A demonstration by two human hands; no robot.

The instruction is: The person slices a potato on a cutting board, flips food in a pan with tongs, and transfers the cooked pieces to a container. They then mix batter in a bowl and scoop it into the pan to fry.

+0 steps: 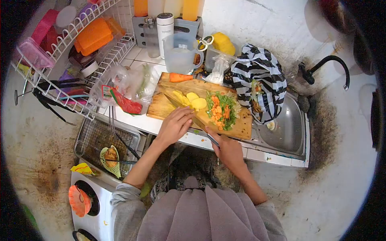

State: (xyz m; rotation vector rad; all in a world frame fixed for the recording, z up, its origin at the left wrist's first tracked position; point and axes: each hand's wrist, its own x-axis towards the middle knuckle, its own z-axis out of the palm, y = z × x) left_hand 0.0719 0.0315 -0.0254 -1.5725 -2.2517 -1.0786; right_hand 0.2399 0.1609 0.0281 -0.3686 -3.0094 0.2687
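My right hand (228, 150) is wrapped round the dark handle of a kitchen knife (200, 123). The blade slants up and left across the wooden cutting board (164, 85), beside yellow potato slices (192, 99). Close to the blade, my left hand (176, 123) bends over the front edge of the board with its fingers together; whatever lies under them is hidden. Right of the slices sits a pile of diced carrot (217, 109) and chopped greens (230, 116). A piece of carrot (180, 77) lies at the back of the board.
A striped plastic bag (263, 76) with scraps stands by the metal sink (287, 128) and black faucet (327, 64). Behind the board are a clear jug (179, 54) and white bottle (165, 32). Left are plastic bags (120, 84), a dish rack (96, 60), a fryer basket (94, 138) and a stove (98, 205).
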